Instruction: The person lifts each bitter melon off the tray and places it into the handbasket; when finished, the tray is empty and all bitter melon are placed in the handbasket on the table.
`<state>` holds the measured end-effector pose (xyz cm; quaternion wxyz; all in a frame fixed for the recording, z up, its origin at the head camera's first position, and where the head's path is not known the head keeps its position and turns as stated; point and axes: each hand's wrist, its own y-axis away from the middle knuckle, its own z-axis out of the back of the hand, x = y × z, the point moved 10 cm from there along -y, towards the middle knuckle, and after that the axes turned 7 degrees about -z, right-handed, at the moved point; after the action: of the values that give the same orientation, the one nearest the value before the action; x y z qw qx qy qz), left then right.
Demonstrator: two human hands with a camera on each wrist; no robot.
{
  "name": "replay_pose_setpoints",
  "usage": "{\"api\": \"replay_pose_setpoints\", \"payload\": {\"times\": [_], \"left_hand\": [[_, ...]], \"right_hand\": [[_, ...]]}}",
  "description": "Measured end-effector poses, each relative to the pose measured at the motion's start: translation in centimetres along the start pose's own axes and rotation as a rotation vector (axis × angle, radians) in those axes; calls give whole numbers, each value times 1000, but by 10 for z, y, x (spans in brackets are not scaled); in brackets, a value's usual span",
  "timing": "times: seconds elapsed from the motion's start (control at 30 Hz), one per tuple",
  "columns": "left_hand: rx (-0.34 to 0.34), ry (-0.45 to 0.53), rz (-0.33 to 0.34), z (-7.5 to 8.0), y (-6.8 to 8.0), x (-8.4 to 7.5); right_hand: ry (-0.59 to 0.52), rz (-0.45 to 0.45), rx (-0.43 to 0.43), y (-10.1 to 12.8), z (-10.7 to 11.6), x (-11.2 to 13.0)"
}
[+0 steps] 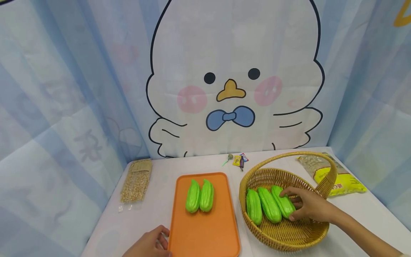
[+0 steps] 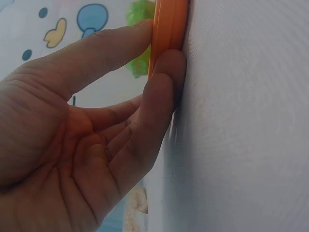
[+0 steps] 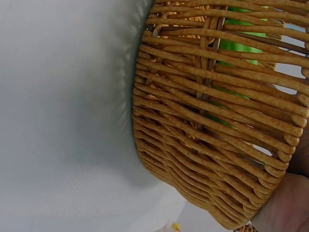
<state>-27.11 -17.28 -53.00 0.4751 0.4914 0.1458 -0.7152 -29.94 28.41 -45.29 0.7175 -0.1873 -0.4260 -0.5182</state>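
Two green gourds (image 1: 199, 196) already lie on the orange tray (image 1: 205, 228), steadied by left hand (image 1: 151, 244) fingers, while the right hand (image 1: 309, 205) grips one of three gourds left in the wicker basket (image 1: 285, 235).

A white cloth-covered surface (image 1: 353, 214) carries a flat orange plastic tray (image 1: 203, 228) in the near middle and a woven wicker basket with a handle (image 1: 285, 233) to its right. A clear bag of pale grains (image 1: 136, 184) lies far left, a yellow printed bag (image 1: 334, 175) far right, small wrapped sweets (image 1: 239, 160) at the far edge.
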Motion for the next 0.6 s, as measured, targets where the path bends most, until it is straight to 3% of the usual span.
{"api": "replay_pose_setpoints", "payload": {"times": [0.17, 0.6], "left_hand": [[-2, -3, -26, 0, 0, -1], [2, -7, -16, 0, 0, -1]], "right_hand": [[5, -13, -3, 0, 0, -3], [34, 4, -30, 1, 3, -2]]}}
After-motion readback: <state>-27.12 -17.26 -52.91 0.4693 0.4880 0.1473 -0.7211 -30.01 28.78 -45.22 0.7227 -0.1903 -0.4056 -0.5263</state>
